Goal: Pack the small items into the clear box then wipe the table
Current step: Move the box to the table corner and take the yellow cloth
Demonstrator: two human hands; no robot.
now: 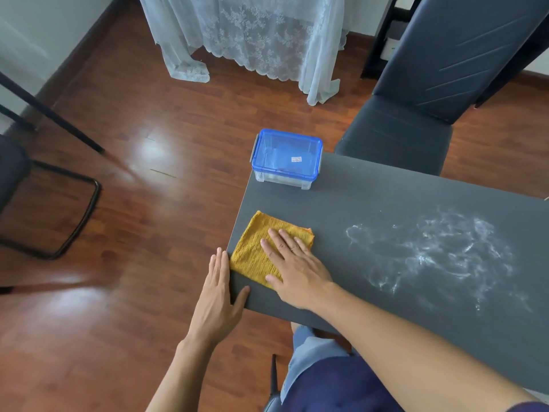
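Note:
A clear box (pixel 285 162) with a blue lid on it stands at the far left corner of the dark grey table (pixel 371 200). A yellow cloth (pixel 255 251) lies flat near the table's left edge. My right hand (pixel 292 267) presses flat on the cloth, fingers spread. My left hand (pixel 221 288) rests against the table's left edge beside the cloth, fingers straight, thumb on the tabletop. White powdery smears (pixel 439 251) cover the table to the right. No loose small items show on the table.
A dark chair (pixel 416 129) stands behind the table on the right. Another chair's frame (pixel 74 221) is at the left on the wooden floor. A lace curtain (pixel 252 40) hangs at the back. My knees are under the table's near edge.

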